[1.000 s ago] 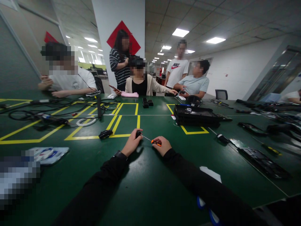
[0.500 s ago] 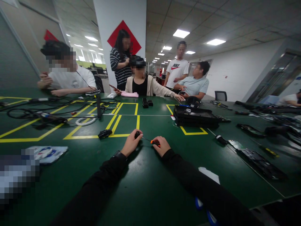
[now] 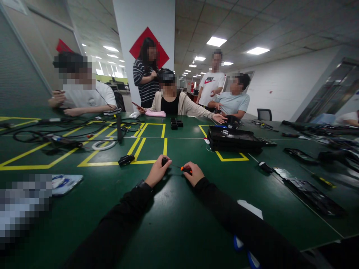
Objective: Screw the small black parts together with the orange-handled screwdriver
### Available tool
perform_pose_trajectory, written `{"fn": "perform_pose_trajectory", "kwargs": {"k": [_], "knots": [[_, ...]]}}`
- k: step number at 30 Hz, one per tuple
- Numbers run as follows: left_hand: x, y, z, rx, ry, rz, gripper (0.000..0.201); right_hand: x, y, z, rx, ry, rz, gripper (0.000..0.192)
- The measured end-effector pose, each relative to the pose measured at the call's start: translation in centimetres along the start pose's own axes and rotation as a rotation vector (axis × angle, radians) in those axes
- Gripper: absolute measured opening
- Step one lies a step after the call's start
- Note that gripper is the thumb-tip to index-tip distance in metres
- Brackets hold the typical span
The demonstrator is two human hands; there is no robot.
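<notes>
Over the middle of the green table, my left hand (image 3: 157,172) is closed round a small black object (image 3: 164,161), mostly hidden by my fingers. My right hand (image 3: 194,174) grips a screwdriver (image 3: 186,170) by its orange and black handle. The thin shaft points left, toward the black object; whether its tip touches that object I cannot tell. A small black piece (image 3: 126,159) lies left of my left hand, beside yellow tape. Farther back, several small black blocks (image 3: 176,123) stand in a group.
Tangled black cables (image 3: 30,134) and a white cable coil (image 3: 103,145) lie at left. Stacked black trays (image 3: 234,140) stand right of centre. An opened device (image 3: 308,194) and a yellow screwdriver (image 3: 324,181) lie at right. Several people sit or stand across the green table (image 3: 168,231).
My hands keep nearly the same pose with the black object and screwdriver. The view has shifted slightly. Across the table, the seated person's outstretched hand has turned and opened.
</notes>
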State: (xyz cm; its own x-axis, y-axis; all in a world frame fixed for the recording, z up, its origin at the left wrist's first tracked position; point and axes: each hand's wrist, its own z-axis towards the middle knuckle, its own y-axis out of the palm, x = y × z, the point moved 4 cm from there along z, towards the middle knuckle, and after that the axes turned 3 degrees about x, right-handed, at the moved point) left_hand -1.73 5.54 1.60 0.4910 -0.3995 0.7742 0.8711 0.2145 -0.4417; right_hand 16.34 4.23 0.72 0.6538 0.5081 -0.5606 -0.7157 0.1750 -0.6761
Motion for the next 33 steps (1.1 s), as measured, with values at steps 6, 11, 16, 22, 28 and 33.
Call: {"fn": "perform_pose_trajectory", "kwargs": {"k": [6, 11, 16, 22, 28, 33], "knots": [[0.11, 0.0, -0.04, -0.011, 0.008, 0.009, 0.024, 0.1, 0.17, 0.33, -0.014, -0.01, -0.044, 0.019], [-0.07, 0.06, -0.02, -0.008, 0.006, 0.006, 0.024, -0.06, -0.22, 0.08, -0.003, 0.016, -0.002, 0.017], [-0.1, 0.1, 0.0, 0.007, 0.008, 0.014, 0.023, -0.13, -0.44, 0.09, -0.023, 0.055, 0.057, 0.021], [0.07, 0.12, 0.02, 0.002, -0.01, 0.016, 0.022, 0.17, -0.38, 0.53, -0.035, 0.006, -0.043, 0.019], [-0.1, 0.12, 0.09, 0.017, -0.001, 0.002, 0.023, 0.21, -0.47, 0.2, -0.013, 0.015, 0.036, 0.021], [0.12, 0.17, 0.0, 0.005, -0.02, 0.011, 0.021, 0.45, -0.2, 0.43, -0.009, 0.064, 0.026, 0.016]]}}
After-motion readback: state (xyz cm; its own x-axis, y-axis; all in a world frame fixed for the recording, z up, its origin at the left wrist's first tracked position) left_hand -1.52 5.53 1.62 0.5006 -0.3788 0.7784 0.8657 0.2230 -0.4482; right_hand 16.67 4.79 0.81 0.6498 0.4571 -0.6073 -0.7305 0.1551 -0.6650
